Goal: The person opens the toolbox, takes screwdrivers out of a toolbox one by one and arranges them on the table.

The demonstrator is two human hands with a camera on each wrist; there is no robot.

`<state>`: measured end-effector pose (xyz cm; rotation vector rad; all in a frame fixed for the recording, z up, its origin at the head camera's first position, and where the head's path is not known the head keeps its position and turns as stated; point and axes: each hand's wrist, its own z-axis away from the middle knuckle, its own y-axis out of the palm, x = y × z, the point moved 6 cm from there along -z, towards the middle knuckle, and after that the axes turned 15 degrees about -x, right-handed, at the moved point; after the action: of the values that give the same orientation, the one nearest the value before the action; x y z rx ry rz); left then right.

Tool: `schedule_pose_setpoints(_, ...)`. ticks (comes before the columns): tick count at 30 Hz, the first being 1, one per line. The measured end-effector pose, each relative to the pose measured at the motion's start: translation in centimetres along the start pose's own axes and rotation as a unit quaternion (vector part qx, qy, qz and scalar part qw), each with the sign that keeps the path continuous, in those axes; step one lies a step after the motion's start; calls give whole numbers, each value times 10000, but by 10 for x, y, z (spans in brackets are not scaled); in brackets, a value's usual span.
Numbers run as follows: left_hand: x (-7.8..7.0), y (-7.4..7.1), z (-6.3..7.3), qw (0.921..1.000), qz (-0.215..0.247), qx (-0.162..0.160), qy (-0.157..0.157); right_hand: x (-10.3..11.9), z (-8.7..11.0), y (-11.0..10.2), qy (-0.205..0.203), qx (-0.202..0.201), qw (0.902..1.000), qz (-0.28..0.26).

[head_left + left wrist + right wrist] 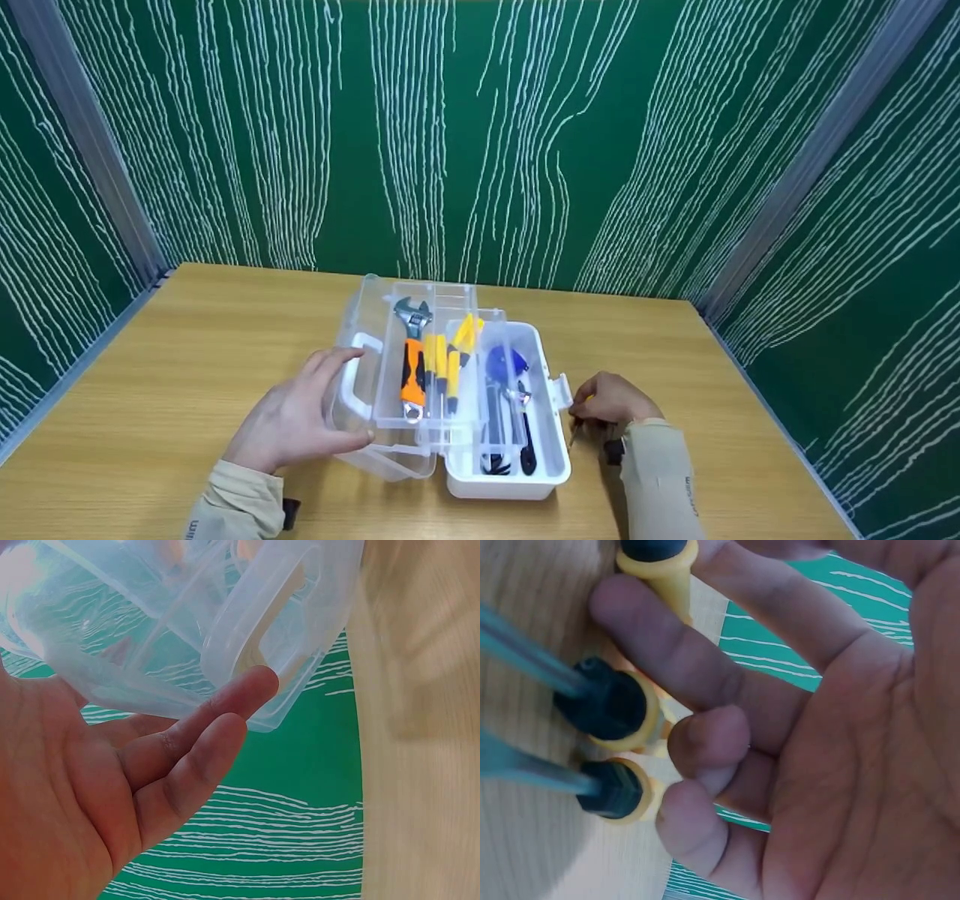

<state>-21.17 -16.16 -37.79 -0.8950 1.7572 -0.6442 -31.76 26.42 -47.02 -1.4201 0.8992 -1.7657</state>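
A white toolbox [508, 486] with a clear lid [386, 461] folded back to the left stands mid-table. My left hand [296, 420] is spread at the lid, fingertips by its white carry handle [349, 386] and thumb by its lower edge. In the left wrist view, the fingers extend beside the clear plastic. Right of the box, my right hand [615, 401] reaches down to the tabletop and pinches a yellow-and-black screwdriver [664, 577], its shaft out of the right wrist view. Two similar screwdrivers [619, 701] lie by the curled fingers.
A clear tray [390, 375] holds an adjustable wrench [413, 360] with an orange-and-black handle. Several yellow-and-black handles [441, 360] show beside it. A blue item [506, 364] and a black-handled tool [528, 450] lie in the box. Its white latch [560, 391] sticks out right.
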Motion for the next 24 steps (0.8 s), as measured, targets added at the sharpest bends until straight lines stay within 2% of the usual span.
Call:
schedule_pose_setpoints(15,0,0,2,10000,-11,4,-78,2,0,-7,-158,-241,9994,204)
schedule_pose_setpoints(18,0,0,1,9999,-6,62,-148,5,3,-14,-140,-431,9986,262)
schedule_pose_setpoints(24,0,1,1,9998,2,76,-179,16,8,-35,-359,-935,9942,399)
